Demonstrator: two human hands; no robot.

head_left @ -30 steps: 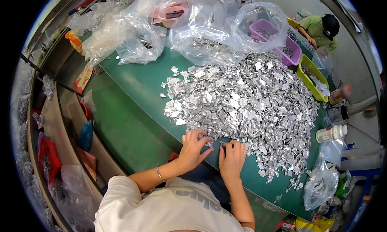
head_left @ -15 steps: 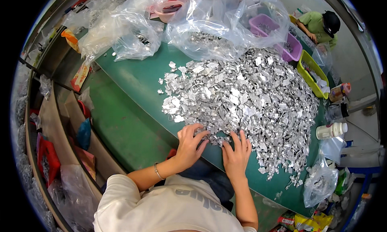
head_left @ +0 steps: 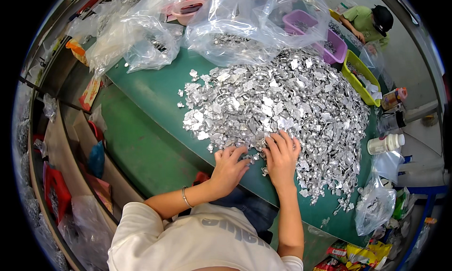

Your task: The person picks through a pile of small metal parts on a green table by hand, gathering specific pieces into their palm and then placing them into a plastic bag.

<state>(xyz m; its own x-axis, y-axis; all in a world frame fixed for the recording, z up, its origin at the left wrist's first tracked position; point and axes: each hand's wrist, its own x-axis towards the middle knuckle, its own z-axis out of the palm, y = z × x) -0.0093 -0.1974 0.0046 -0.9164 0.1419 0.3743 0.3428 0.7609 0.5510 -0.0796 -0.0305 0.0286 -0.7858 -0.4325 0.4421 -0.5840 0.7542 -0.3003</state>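
A wide heap of small silvery metal pieces (head_left: 263,101), flat and irregular in outline, covers much of the green table (head_left: 150,94). At its near edge my left hand (head_left: 230,168) has its fingers bent and apart, with a few metal pieces beside the fingertips. My right hand (head_left: 281,162) lies over the front of the heap, fingers spread and the tips touching pieces. No piece shows clearly gripped in either hand. A few loose pieces (head_left: 254,158) lie on the table between the two hands.
Clear plastic bags (head_left: 226,40) of metal pieces line the far side. Purple bins (head_left: 335,49) and a yellow-green bin (head_left: 359,80) stand at the far right, near a person (head_left: 369,26) in green. A white bottle (head_left: 386,144) and a plastic bag (head_left: 375,207) lie at right.
My right hand has moved forward onto the heap and spread over it. My left hand has shifted slightly to the right. The view has shifted slightly.
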